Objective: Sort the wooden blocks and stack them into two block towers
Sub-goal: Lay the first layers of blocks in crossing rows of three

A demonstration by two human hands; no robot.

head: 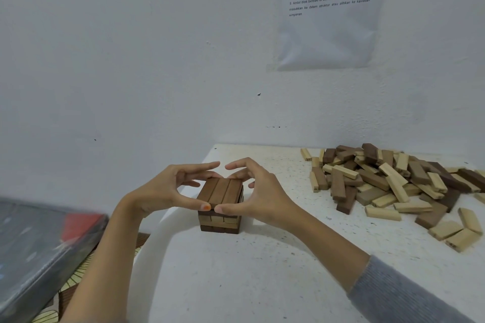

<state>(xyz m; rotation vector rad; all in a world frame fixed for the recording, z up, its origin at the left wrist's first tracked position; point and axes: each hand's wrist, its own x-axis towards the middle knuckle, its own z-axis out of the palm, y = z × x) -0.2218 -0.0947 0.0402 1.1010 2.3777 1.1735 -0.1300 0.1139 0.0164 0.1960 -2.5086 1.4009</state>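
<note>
Head view: your left hand and right hand, fingers spread, press the tower's top layer at frame centre; pile right.

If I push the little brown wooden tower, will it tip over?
Probably not. The short brown wooden tower looks squat and wide, so it would likely slide. Its loose layers might shift, though the left hand and right hand steady it.

Wood, plastic, paper and cloth

The blocks are smooth matt wood, dark and pale. The white table looks like speckled plastic. The wall sheet is shiny paper. The sleeve is grey knit cloth.
</note>
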